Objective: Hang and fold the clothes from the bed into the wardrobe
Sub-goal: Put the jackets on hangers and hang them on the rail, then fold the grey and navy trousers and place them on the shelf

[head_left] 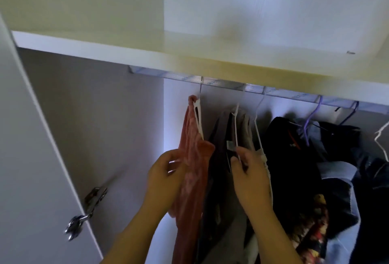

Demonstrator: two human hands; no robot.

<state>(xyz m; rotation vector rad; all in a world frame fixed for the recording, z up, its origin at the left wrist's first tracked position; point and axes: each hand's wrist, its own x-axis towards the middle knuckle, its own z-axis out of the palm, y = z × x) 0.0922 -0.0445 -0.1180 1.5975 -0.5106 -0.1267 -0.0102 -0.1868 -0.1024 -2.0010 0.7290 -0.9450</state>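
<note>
A pink garment (pixel 192 158) hangs on a white hanger (pixel 199 116) from the metal rail (pixel 210 81) under the wardrobe shelf. My left hand (pixel 166 175) holds the pink garment's left edge with curled fingers. My right hand (pixel 248 173) pinches the white wire hanger (pixel 236 129) that carries a dark grey garment (pixel 223 137) just right of the pink one. Further right hang black and blue clothes (pixel 294 158) on purple hangers (pixel 311 116).
A white shelf (pixel 147 53) runs above the rail. The open wardrobe door (pixel 31 158) with a metal hinge (pixel 92 198) stands at the left. A floral cloth (pixel 313 221) shows low among the dark clothes. A white hanger (pixel 382 137) sits at the far right.
</note>
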